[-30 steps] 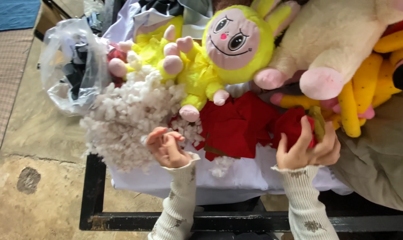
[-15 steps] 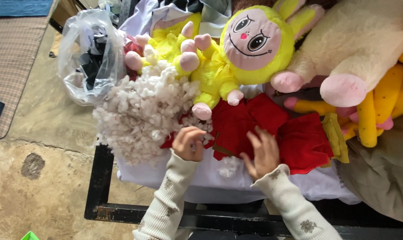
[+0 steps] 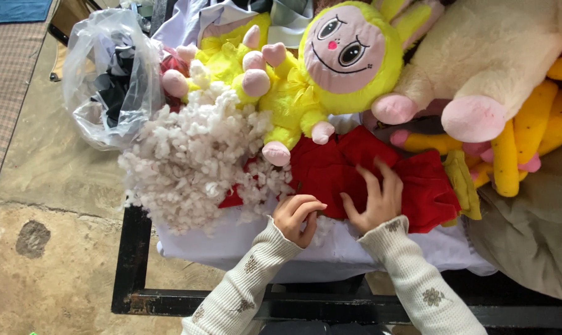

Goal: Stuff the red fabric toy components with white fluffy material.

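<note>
A flat red plush skin lies on the white cloth that covers the table. My right hand rests on this red skin with its fingers spread, pressing it down. My left hand is curled at the skin's near left edge, fingers pinched on a small tuft of white stuffing. A big heap of white stuffing sits just left of the hands. A yellow plush doll with a pink face lies behind the red skin.
A clear plastic bag with dark contents stands at the far left. A cream plush with pink feet and yellow plush parts fill the right. The black metal table frame runs below, over a concrete floor.
My right hand has come left from the red skin's right end and now lies flat on its middle. My left hand stays curled by the stuffing. The view has shifted.
</note>
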